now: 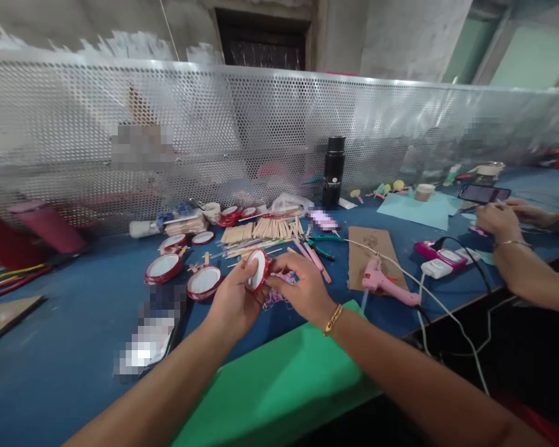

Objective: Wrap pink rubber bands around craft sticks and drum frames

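My left hand (235, 304) is closed around a small round disc (259, 268) with a white face and a red rim, tilted up on its edge. My right hand (305, 285), with a gold bracelet (333, 320) on the wrist, has its fingers bent in a pinch at the disc's right edge. Whatever lies between those fingertips is too small to make out. Just below and behind the hands is a bunch of pink and purple yarn (279, 292), partly covered. Similar red-rimmed discs (204, 282) lie to the left, some with small sticks beside them.
Wooden sticks (274, 228) lie behind my hands, near green-handled pliers (323, 248). On the right, a pink glue gun (384, 282) rests by cardboard (361, 242), with white cables trailing. A black bottle (334, 174) stands by the mesh divider (261, 124). Another person's hands (498, 220) work farther right.
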Demonstrator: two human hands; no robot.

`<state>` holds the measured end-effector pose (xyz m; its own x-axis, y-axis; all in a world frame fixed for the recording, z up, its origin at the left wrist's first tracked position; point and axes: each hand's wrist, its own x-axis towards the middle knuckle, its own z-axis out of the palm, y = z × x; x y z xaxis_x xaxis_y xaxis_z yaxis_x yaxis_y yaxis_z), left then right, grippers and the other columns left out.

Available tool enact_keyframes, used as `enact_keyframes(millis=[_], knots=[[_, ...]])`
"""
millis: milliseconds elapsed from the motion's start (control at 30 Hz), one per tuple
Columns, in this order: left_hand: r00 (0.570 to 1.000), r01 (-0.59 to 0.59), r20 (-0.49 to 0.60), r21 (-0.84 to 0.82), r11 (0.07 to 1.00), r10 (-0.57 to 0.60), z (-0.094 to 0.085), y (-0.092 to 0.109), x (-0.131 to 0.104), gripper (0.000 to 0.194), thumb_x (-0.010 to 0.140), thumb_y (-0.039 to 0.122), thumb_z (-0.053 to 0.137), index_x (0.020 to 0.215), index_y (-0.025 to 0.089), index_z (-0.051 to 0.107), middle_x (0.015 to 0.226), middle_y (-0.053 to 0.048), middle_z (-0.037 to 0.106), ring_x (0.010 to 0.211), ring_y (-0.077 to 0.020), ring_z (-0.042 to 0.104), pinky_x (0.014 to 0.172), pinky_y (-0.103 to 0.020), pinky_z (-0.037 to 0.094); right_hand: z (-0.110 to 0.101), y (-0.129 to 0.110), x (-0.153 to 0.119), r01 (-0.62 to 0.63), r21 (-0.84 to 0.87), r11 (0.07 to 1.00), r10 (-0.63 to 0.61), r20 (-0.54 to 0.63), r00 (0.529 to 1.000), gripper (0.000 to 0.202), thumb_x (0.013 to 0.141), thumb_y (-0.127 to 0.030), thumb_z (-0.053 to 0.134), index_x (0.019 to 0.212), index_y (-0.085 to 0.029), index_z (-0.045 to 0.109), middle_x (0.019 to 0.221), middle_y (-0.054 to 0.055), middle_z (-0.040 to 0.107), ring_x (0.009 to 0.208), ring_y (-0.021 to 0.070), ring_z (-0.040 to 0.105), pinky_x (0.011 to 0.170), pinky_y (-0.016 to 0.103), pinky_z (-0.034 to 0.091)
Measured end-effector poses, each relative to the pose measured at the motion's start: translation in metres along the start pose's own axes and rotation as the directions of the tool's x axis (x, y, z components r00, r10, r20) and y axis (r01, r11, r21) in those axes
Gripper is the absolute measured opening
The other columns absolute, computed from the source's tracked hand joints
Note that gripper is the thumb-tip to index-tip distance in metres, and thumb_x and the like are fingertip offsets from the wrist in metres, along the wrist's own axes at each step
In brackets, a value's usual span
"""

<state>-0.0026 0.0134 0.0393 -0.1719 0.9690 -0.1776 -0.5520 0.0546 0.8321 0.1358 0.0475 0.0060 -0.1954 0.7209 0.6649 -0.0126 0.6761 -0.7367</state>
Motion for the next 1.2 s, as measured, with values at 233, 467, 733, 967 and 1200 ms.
enact_keyframes(millis=[233,467,733,967,1200], knots=[[0.996,-0.054,-0.063,0.124,0.991,0.062,-0.016,-0.003,0.003,0.009,0.081,0.032,0.072,0.087,0.03,0.065,0.084,0.002,0.064,0.067,-0.0131,0.059,0.059,-0.027,0.052,0.002,-0.002,-0.008,-0.151,0.129,0.98,0.138,0.104,0.985,0.009,0.082,-0.034,0.078,0.075,-0.031,0.074,0.085,0.003,0.075,0.084,0.0226,0.071,0.079,0.041,0.059],[0.958,-0.266,0.045,0.509,0.819,0.283,-0.037,-0.017,0.002,0.018,0.084,0.039,0.071,0.098,0.032,0.064,0.088,0.0,0.064,0.074,-0.0187,0.058,0.062,-0.03,0.049,0.001,0.001,-0.015,-0.408,0.233,0.883,0.382,0.153,0.912,0.022,0.098,-0.042,0.054,0.114,-0.031,0.066,0.08,0.001,0.068,0.065,0.0169,0.066,0.06,0.032,0.057],[0.941,-0.29,0.051,0.627,0.723,0.334,-0.041,-0.014,-0.009,0.024,0.085,0.038,0.067,0.104,0.025,0.06,0.092,-0.002,0.064,0.079,-0.0193,0.062,0.066,-0.029,0.052,-0.001,-0.01,-0.008,-0.237,0.042,0.971,0.208,0.347,0.914,0.044,0.087,-0.017,0.059,0.131,-0.022,0.06,0.099,0.006,0.071,0.084,0.017,0.068,0.076,0.032,0.059],[0.955,-0.259,0.059,0.646,0.718,0.292,-0.049,-0.013,-0.001,0.029,0.086,0.042,0.065,0.105,0.021,0.058,0.093,-0.003,0.066,0.08,-0.0172,0.062,0.068,-0.027,0.051,-0.003,-0.002,-0.004,-0.315,0.076,0.946,0.249,0.452,0.857,0.057,0.083,-0.014,0.064,0.138,-0.017,0.054,0.113,0.01,0.072,0.093,0.0178,0.071,0.086,0.036,0.061],[0.971,-0.217,0.066,0.636,0.741,0.228,-0.047,-0.014,0.002,0.033,0.082,0.045,0.069,0.103,0.021,0.06,0.086,-0.002,0.067,0.072,-0.0167,0.061,0.061,-0.026,0.05,-0.009,-0.003,-0.01,-0.321,-0.01,0.947,0.289,0.467,0.836,0.054,0.087,-0.015,0.066,0.14,-0.021,0.056,0.115,0.008,0.075,0.103,0.0196,0.072,0.095,0.038,0.058]])
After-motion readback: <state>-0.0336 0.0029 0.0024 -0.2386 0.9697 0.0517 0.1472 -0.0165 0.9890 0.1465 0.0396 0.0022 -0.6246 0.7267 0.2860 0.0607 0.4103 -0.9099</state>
